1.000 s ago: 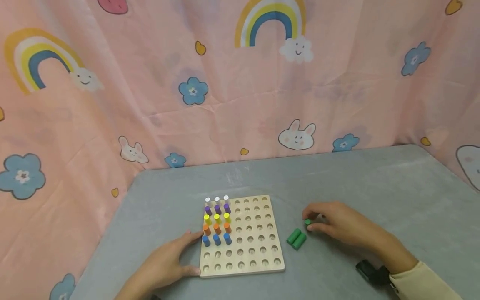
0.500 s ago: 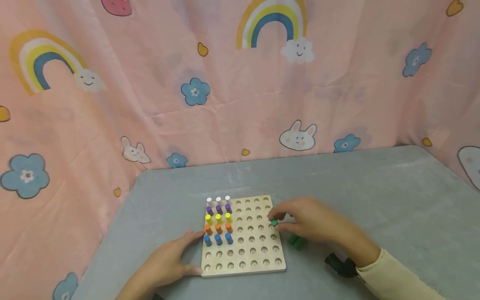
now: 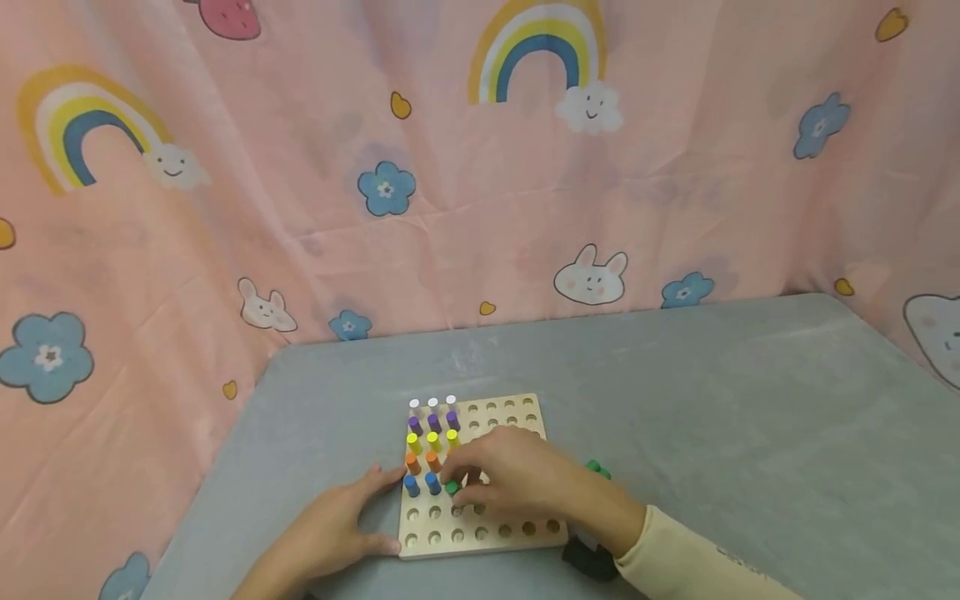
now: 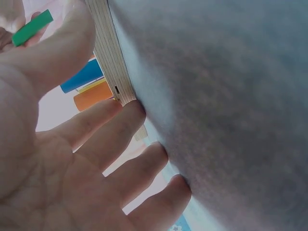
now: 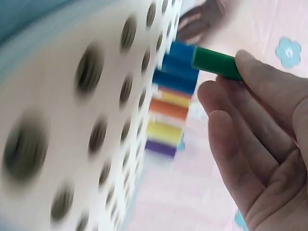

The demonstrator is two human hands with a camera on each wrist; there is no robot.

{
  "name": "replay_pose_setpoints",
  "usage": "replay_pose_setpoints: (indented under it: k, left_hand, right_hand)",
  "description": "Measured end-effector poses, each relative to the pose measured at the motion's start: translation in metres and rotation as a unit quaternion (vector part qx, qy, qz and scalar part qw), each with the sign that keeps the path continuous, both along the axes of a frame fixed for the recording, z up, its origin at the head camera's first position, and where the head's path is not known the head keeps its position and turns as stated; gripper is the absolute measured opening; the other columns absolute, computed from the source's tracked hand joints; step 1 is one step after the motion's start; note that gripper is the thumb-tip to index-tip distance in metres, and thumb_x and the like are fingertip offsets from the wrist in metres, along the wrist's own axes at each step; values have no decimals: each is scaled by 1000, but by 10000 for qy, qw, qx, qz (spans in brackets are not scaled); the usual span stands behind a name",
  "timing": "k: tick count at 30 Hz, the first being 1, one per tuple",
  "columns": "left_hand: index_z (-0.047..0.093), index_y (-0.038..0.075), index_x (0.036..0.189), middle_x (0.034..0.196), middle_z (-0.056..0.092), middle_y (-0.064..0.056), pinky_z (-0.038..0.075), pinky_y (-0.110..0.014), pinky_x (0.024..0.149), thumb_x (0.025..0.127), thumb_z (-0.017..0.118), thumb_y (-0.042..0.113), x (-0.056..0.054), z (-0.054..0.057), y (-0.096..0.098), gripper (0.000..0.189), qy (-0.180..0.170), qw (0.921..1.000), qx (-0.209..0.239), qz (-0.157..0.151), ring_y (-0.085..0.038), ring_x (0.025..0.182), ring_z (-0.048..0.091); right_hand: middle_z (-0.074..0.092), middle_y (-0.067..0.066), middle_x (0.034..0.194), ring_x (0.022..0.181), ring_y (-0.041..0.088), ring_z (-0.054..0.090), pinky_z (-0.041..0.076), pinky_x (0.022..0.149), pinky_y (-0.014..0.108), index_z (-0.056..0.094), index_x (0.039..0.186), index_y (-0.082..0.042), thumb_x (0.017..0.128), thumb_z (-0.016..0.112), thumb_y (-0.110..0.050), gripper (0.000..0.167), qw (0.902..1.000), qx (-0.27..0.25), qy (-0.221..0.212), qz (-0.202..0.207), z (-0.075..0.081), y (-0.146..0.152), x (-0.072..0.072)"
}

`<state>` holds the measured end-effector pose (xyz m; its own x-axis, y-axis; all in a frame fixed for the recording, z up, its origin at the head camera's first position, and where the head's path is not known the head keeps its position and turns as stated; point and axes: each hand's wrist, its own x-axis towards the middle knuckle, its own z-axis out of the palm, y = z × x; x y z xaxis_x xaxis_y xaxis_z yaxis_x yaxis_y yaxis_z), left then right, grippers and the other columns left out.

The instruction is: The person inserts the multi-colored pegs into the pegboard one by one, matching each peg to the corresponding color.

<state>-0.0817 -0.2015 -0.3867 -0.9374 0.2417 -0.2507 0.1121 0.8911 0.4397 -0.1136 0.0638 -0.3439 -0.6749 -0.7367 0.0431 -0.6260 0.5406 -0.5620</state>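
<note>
Between thumb and fingers my right hand (image 3: 517, 473) pinches a green peg (image 5: 216, 63) above the wooden pegboard (image 3: 450, 546), near the blue pegs (image 3: 432, 483). In the right wrist view the peg's free end points toward the blue row, clear of the holes. My left hand (image 3: 330, 527) rests at the board's left edge, thumb and fingers spread and touching its side. White pegs (image 3: 432, 403), purple pegs (image 3: 434, 423), yellow pegs (image 3: 432, 442) and orange pegs (image 3: 432, 462) stand in rows at the board's left. My right hand hides part of the board.
More green pegs (image 3: 598, 468) lie on the grey table (image 3: 712, 400) right of the board, partly behind my right forearm. A dark wrist strap (image 3: 592, 560) hangs under that wrist. A pink patterned curtain (image 3: 450, 258) stands behind the table.
My right hand has carried the green peg leftward from beside the loose green pegs to over the board, near the blue row. The left hand stays at the board's edge.
</note>
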Motion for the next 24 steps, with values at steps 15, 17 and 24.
replay_pose_setpoints:
  k: [15,17,24]
  left_hand:
    - [53,24,143,148,49,-25,47,-62,100,63,88,47,1,0,-4,91,21,9999,106,-32,-43,129,55]
    - [53,23,144,148,49,-25,47,-62,101,63,89,46,1,0,-3,92,28,9999,109,-10,-42,129,55]
    - [54,27,142,148,49,-25,48,-61,99,62,89,45,1,1,-4,89,21,10000,66,-2,-42,128,57]
  right_hand:
    - [73,-18,90,74,-11,56,46,67,9,75,102,-22,88,76,-23,14,9996,-40,272,10,-21,-56,5]
    - [73,-18,89,72,-10,54,46,66,10,75,102,-22,89,75,-24,14,9995,16,307,-28,-23,-57,5]
    - [72,-18,90,68,-9,53,45,61,10,73,107,-24,89,75,-24,18,9982,329,490,-91,-24,-63,7]
